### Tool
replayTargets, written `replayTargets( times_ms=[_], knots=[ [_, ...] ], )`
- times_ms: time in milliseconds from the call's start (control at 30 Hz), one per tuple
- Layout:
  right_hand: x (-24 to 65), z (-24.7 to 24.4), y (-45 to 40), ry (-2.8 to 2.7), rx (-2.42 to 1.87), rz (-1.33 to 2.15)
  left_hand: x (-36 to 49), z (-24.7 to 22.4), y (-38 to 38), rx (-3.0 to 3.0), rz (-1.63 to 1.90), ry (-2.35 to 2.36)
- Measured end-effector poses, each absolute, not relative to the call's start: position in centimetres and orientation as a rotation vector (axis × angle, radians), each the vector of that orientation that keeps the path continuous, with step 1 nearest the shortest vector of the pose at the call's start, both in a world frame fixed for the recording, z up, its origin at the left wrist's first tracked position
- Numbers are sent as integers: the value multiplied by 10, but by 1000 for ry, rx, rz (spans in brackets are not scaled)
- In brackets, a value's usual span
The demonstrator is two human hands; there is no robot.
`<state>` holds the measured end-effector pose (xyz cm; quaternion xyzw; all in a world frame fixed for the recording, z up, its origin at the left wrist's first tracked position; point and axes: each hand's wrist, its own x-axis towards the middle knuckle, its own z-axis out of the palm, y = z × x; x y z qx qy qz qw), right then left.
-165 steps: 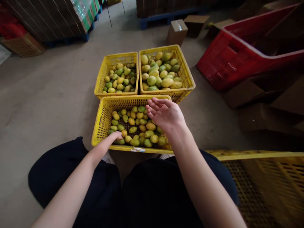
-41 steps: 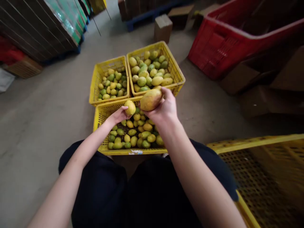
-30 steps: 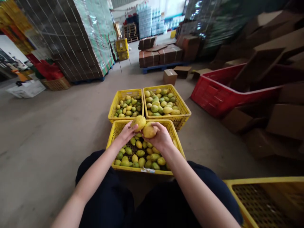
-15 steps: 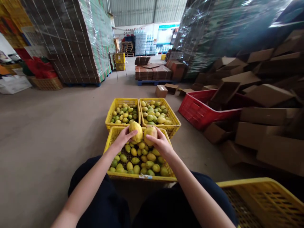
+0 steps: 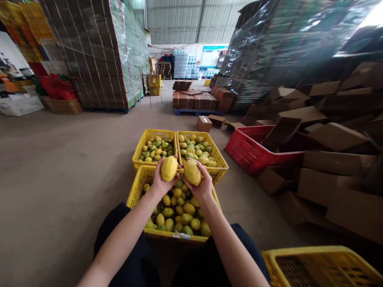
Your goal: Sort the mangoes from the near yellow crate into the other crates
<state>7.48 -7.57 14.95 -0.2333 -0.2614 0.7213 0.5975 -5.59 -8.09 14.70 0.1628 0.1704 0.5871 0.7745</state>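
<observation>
My left hand (image 5: 165, 187) cradles a plump, smooth yellow oval fruit (image 5: 169, 168), fingers curled around it; my right hand (image 5: 202, 187) grips a rounder, duller yellow fruit (image 5: 193, 173), fingers wrapped under and behind. The two sit just beside each other, not touching, above the far rim of the yellow slatted plastic crate (image 5: 138, 184) between my knees.

To look these over well, I'd say a cupped, light hold is best: broad contact through palm and fingers, no fingertip digging in, since ripe skin likely bruises. Side by side at one height, their size and colour compare fairly. Turning each slowly should bring its hidden face into the light. A low, gentle release would suit them, because the green-and-yellow fruits (image 5: 189, 208) loosely heaped below and those in the yellow crate behind on the right (image 5: 220, 172) could get knocked.
</observation>
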Motion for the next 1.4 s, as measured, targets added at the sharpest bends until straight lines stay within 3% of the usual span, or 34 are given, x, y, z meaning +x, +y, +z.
replayTargets(
  times_ms=[267,833,1400],
  knots=[
    [67,157,-64,-147,-386,1686,-50,154,-66,41,1374,174],
    [30,144,-42,38,-361,1737,-69,155,-50,48,1533,257],
    [32,141,-40,60,-362,1770,-70,151,-46,-105,1460,218]
  ],
)
